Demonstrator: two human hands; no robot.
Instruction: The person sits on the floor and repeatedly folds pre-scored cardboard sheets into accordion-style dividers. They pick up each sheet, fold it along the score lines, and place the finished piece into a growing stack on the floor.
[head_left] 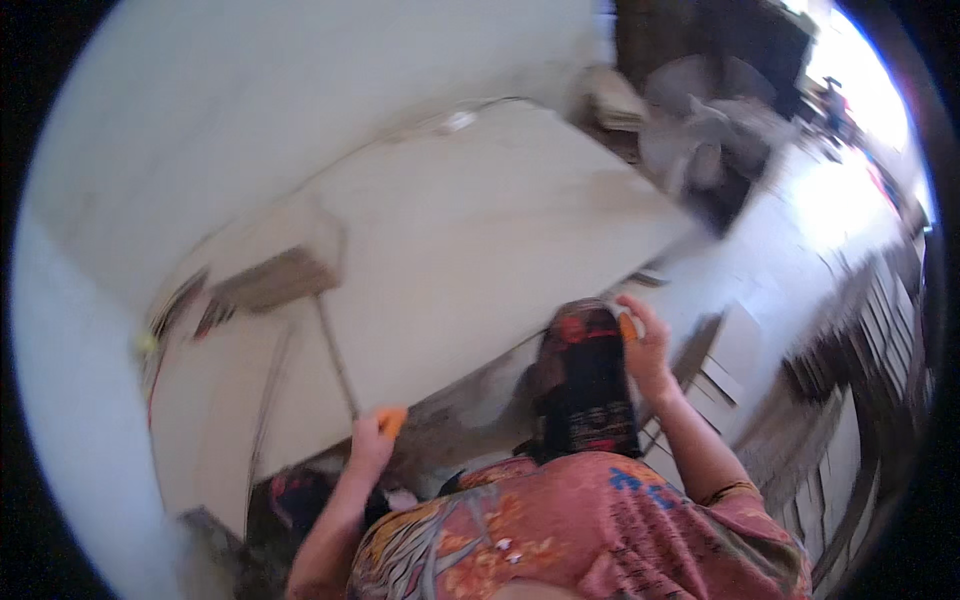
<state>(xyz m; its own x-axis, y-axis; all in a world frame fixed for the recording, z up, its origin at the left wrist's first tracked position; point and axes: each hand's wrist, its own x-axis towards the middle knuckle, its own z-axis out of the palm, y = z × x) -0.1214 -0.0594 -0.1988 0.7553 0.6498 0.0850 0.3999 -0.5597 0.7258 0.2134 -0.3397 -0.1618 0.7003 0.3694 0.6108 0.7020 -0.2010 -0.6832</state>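
Observation:
My left hand (pixel 368 447) is closed at the near edge of a pale board (pixel 450 230), with an orange covering on a digit. From it a thin stick (pixel 337 355) runs up to a brown, flat rectangular piece (pixel 275 283) over the board; motion blurs where they join. On the right, my right hand (pixel 648 345) is raised with bent fingers apart, an orange covering on one digit and nothing visible between them. Beside it stands a black rounded shape (pixel 588 385) with red patches, apparently my covered knee.
A pale wall (pixel 250 90) borders the board's far side. Blurred plastic bags (pixel 705 140) lie beyond its far right corner. To the right, flat pale pieces (pixel 735 345) lie on the floor near rows of dark slats (pixel 850 370). A small white thing (pixel 460 121) rests at the board's far edge.

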